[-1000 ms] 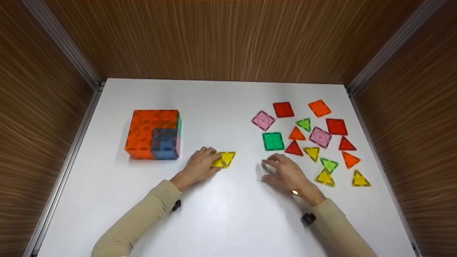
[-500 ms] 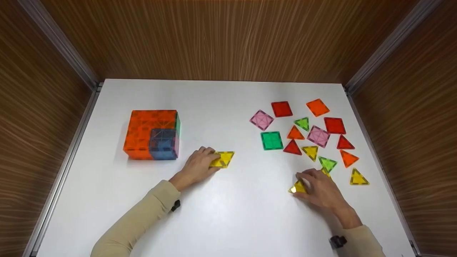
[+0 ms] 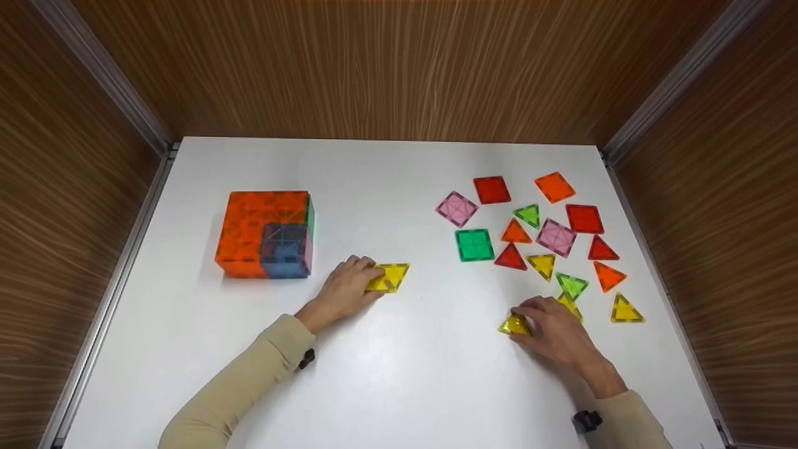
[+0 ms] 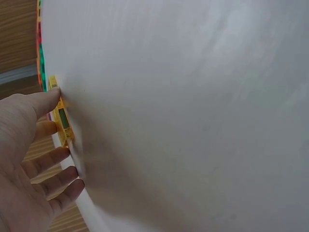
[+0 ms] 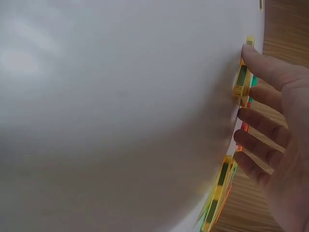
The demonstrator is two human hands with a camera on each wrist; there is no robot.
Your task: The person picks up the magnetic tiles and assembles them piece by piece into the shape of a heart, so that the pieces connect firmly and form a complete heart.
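In the head view my left hand (image 3: pixel 346 288) lies at mid-table, gripping flat yellow magnetic tiles (image 3: pixel 395 275) that form a slanted four-sided shape. Its fingers cover their left part. The left wrist view has the thumb and index finger on opposite edges of the yellow tiles (image 4: pixel 63 118). To the right, my right hand (image 3: pixel 561 330) pinches a yellow triangle tile (image 3: pixel 514 325) between thumb and index finger, low over the table. The right wrist view shows that yellow triangle tile (image 5: pixel 242 76) edge-on. Beside the right hand, another yellow triangle tile (image 3: pixel 570 307) is partly covered by the fingers.
An orange block of joined tiles (image 3: pixel 252 218), with a blue corner (image 3: pixel 285 259), stands on the left. Loose square and triangle tiles spread over the right, among them a green square (image 3: pixel 474 245), a red square (image 3: pixel 585 219) and a yellow triangle (image 3: pixel 626 309). Wooden panels (image 3: pixel 399 68) enclose the table.
My right hand has moved right and toward the near edge, and now holds a yellow triangle tile, shifted slightly left since half a second ago. The left hand stays with its yellow tiles.
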